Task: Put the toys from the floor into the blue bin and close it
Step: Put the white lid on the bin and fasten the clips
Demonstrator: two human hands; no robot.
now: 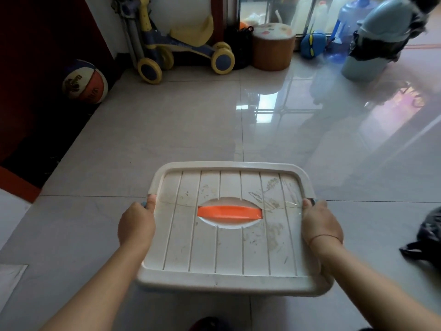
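Observation:
A white ribbed lid [229, 249] with an orange handle [229, 212] in its oval recess covers the bin in front of me. Of the blue bin only small blue bits show at the side latches, under my thumbs. My left hand [137, 224] grips the lid's left edge, thumb on top. On the opposite edge my right hand [321, 225] holds on the same way. No loose toys lie on the tiles right around the bin.
Along the far wall stand a basketball [85, 82], a yellow and blue ride-on toy [181, 51], a round brown stool [274, 46], a blue plush [312, 44], a water jug [350, 22] and a grey waste bin [374, 41]. A black bag [427, 237] lies at the right.

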